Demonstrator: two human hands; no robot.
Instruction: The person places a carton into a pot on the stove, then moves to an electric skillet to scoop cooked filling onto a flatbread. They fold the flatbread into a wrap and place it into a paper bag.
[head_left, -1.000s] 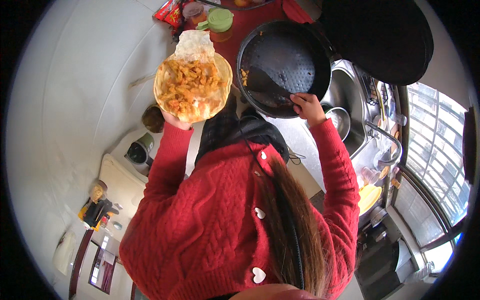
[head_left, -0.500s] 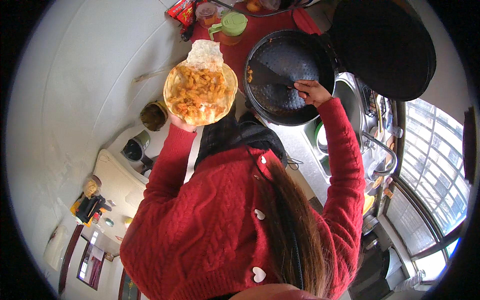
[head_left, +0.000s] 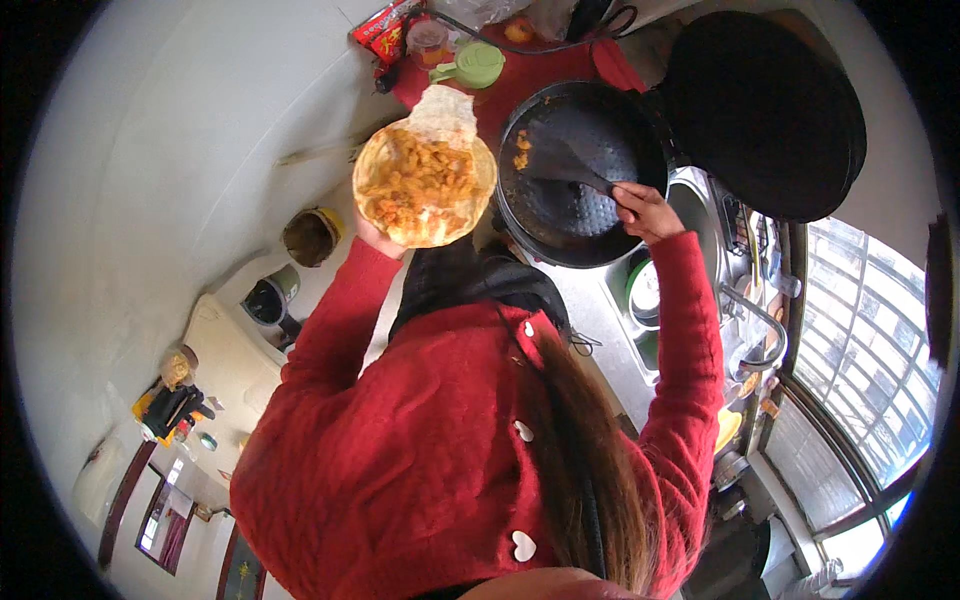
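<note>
My left hand (head_left: 378,238) holds up a round, shallow dish (head_left: 486,185) from its near edge. Its rim looks covered by pale flatbread (head_left: 445,112), part of which sticks out past the far side. Orange-brown cooked pieces (head_left: 420,175) are heaped on top. Closed round the handle of a dark spatula (head_left: 562,160), my right hand (head_left: 645,212) is over a round black pan (head_left: 590,240). The spatula's blade is inside the pan, at its left half. A few orange food bits (head_left: 521,150) are beside the blade's tip.
The pan's black lid (head_left: 765,115) stands raised at the far right. Beyond the pan, a red surface (head_left: 540,65) bears a green-lidded jug (head_left: 475,66), a red packet (head_left: 383,30) and a cable. A sink with a curved faucet (head_left: 765,330) is to the right. A bin (head_left: 311,237) stands left.
The spatula and my right hand have shifted within the pan, and the food bits sit farther from its left wall. My left hand has brought the filled dish slightly right. The view has tilted slightly.
</note>
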